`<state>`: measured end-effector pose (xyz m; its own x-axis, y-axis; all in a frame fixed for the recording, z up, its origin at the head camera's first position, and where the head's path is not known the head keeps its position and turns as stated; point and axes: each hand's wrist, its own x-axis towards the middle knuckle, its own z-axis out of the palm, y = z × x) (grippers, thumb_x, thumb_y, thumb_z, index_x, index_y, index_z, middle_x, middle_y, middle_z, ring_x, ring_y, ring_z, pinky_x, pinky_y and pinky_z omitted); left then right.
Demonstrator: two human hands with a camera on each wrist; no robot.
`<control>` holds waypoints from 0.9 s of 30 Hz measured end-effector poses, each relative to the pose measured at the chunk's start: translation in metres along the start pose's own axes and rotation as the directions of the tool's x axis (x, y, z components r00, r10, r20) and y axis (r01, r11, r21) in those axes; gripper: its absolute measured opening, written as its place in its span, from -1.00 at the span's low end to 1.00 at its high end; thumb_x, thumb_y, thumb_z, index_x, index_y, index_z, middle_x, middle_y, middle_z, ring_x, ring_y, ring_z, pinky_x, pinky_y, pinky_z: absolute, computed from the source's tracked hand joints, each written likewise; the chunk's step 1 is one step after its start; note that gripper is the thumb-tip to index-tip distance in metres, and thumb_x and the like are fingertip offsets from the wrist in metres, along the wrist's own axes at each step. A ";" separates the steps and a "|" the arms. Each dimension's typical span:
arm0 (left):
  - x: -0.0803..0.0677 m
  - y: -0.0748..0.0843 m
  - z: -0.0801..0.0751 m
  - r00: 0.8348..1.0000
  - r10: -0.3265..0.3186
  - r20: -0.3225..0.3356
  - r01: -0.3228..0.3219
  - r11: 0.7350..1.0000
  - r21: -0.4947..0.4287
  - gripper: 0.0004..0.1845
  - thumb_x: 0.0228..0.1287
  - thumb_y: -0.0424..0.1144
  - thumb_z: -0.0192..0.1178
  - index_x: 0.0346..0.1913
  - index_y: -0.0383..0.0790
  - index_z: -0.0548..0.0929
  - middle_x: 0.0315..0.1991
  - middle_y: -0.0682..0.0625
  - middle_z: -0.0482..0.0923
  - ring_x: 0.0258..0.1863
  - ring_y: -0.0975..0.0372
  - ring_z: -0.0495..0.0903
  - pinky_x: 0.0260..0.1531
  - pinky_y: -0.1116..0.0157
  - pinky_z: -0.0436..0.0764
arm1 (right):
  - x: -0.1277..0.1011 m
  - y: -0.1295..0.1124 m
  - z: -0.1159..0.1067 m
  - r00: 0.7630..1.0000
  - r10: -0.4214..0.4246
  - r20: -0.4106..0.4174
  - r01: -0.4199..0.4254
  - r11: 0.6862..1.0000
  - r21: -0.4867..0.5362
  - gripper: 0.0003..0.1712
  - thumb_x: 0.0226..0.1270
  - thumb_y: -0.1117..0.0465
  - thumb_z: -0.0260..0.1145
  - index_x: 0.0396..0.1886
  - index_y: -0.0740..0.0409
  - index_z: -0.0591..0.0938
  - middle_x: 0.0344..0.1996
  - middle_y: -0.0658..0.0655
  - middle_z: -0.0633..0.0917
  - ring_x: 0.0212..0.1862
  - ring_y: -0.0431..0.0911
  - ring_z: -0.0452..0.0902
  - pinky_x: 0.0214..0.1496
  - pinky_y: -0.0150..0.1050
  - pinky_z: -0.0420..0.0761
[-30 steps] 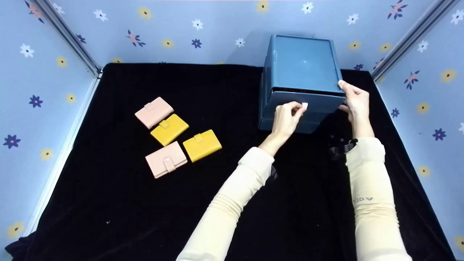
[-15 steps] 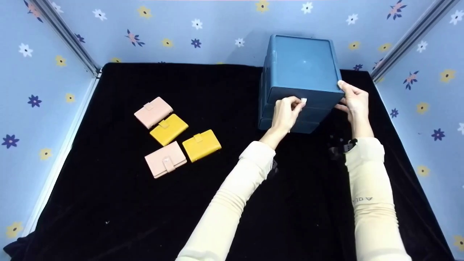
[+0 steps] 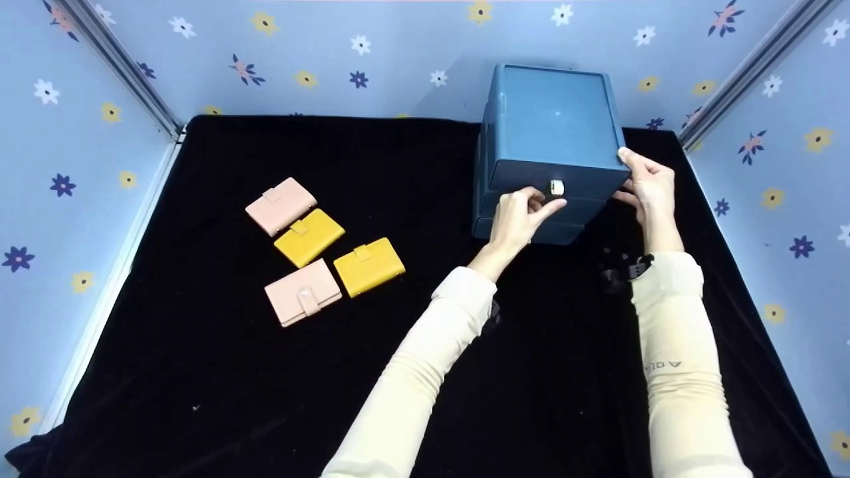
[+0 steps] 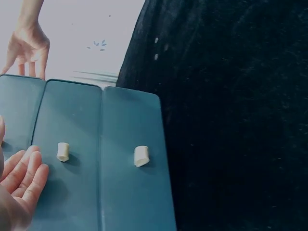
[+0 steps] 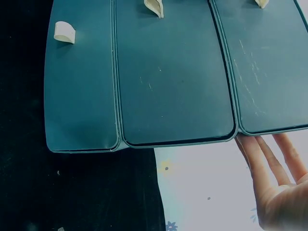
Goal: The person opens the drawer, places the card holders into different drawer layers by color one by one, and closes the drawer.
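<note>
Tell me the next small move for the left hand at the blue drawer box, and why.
Probably pinch the small white tab on the top drawer and ease it outward. The left hand sits just below the tab with nothing in it, the drawer fronts look flush, and the right hand rests on the blue drawer box at its corner, which should brace it.

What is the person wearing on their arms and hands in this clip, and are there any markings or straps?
Both arms wear long, close-fitting cream sleeves, the left sleeve creased and the right sleeve carrying small grey lettering with a triangle mark. The left hand and right hand are bare, with no gloves and no rings that show. A black strap sits at the right wrist.
</note>
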<state>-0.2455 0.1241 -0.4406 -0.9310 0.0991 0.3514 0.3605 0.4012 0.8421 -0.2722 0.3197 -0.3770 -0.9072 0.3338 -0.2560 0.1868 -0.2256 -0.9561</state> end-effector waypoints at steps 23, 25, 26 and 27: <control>-0.012 -0.021 0.017 0.971 -0.224 0.078 0.220 0.974 0.055 -0.65 0.21 -0.03 0.08 -0.46 -0.23 0.69 -0.65 0.06 0.57 -0.73 0.38 0.45 -0.65 0.50 0.40 | -0.001 -0.001 0.001 1.000 0.005 -0.023 -0.006 1.000 -0.025 -0.44 -0.16 0.09 0.48 -0.09 0.21 0.60 -0.40 0.07 0.62 -0.48 -0.13 0.61 -0.51 -0.28 0.59; -0.012 -0.021 0.019 0.971 -0.231 0.068 0.228 0.973 0.043 -0.72 0.22 -0.10 0.10 -0.44 -0.22 0.69 -0.63 0.06 0.59 -0.71 0.40 0.47 -0.65 0.53 0.41 | -0.001 -0.001 0.001 1.000 0.007 -0.026 -0.008 1.000 -0.028 -0.44 -0.16 0.09 0.48 -0.09 0.21 0.61 -0.41 0.07 0.62 -0.48 -0.13 0.61 -0.51 -0.28 0.59; -0.012 -0.021 0.019 0.971 -0.232 0.061 0.230 0.972 0.037 -0.75 0.21 -0.13 0.11 -0.43 -0.21 0.69 -0.62 0.06 0.60 -0.71 0.42 0.48 -0.64 0.54 0.41 | -0.001 -0.001 0.001 1.000 0.006 -0.027 -0.007 0.999 -0.033 -0.44 -0.16 0.09 0.48 -0.09 0.21 0.61 -0.42 0.06 0.62 -0.49 -0.14 0.61 -0.51 -0.28 0.59; -0.012 -0.021 0.020 0.971 -0.234 0.052 0.233 0.972 0.030 -0.78 0.20 -0.16 0.12 -0.43 -0.20 0.69 -0.63 0.07 0.60 -0.71 0.42 0.48 -0.64 0.55 0.41 | -0.001 -0.002 0.001 1.000 0.007 -0.027 -0.008 0.999 -0.033 -0.45 -0.16 0.09 0.48 -0.10 0.21 0.61 -0.42 0.06 0.62 -0.49 -0.13 0.61 -0.51 -0.28 0.59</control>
<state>-0.2431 0.1324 -0.4703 -0.9912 0.0500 0.1225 0.1319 0.4404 0.8881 -0.2721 0.3192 -0.3751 -0.8952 0.3569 -0.2669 0.2065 -0.1985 -0.9581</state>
